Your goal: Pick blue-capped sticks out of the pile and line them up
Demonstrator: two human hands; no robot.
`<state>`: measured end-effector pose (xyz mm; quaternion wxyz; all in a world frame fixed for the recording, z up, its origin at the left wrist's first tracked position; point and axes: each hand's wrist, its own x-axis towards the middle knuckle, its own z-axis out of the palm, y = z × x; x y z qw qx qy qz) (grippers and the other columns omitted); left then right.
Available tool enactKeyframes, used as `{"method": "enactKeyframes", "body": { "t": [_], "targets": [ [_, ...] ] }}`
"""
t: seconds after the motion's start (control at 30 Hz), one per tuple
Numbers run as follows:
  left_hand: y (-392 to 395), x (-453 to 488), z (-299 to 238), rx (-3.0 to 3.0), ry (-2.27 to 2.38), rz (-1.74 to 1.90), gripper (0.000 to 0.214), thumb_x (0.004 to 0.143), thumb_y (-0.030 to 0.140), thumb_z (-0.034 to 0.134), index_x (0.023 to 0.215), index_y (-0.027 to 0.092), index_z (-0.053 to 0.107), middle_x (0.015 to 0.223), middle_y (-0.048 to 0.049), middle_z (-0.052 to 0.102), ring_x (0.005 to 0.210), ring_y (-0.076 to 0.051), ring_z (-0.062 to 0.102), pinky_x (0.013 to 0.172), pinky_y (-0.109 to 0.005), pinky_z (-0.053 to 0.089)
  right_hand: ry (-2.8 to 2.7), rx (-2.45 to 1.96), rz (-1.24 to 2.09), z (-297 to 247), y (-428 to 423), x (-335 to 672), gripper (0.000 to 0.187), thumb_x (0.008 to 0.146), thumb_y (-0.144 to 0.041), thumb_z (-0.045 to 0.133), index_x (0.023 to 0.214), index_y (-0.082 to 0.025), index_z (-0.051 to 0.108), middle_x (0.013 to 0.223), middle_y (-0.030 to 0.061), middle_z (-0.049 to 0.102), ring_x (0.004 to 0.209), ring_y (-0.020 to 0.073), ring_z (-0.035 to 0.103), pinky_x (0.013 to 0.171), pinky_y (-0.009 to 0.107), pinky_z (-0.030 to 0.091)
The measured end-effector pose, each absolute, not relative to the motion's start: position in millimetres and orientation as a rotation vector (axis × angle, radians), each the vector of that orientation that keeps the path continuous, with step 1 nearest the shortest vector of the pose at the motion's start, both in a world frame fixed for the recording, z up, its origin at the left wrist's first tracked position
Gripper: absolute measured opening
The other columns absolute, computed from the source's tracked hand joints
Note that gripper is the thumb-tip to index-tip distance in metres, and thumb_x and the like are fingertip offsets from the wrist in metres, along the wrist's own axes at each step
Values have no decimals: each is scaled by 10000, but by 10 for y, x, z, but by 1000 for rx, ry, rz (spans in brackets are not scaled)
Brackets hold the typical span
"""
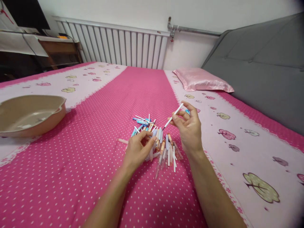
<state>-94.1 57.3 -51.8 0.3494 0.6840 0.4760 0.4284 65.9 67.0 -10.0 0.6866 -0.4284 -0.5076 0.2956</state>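
My right hand (190, 126) pinches a slim white pen refill (175, 113) between thumb and fingers. Its dark tip points down and left at the pile. A small blue piece (187, 111) shows behind the fingers of that hand. Over the left side of the pile, my left hand (140, 145) has thumb and forefinger curled together around something hidden among the parts. Beneath both hands lie loose pen parts: lilac caps (167, 142), orange-banded pieces (162, 147), clear barrels (157, 167), white refills (174, 158) and blue parts (142, 122).
A beige plastic basin (53, 114) stands on the bed at left. The pink dotted bedspread (95, 158) lies under everything. Farther back are a pink pillow (201, 79), a grey headboard (256, 66), a white radiator (118, 44) and a desk (61, 47) with a monitor (26, 14).
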Motion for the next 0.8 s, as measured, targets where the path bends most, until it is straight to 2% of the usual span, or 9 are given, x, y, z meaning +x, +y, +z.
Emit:
{"method": "enactKeyframes", "body": {
  "t": [0.3,0.8],
  "targets": [
    [528,-922,-457,1836,1152,1061,196,801,342,562,841,160,622,649,1,635,587,-116,561,568,-215,415,-1230,-976,562,-148,683,624,456,810,-211,552,1234,-294,405,880,3,510,729,122,574,671,292,546],
    [534,-922,-445,1750,1113,1092,215,805,345,552,840,142,611,643,-3,614,573,-109,539,539,-208,396,-1346,-994,724,-197,661,537,479,807,-229,559,1242,-293,369,911,12,505,736,122,585,692,284,529]
  ]
}}
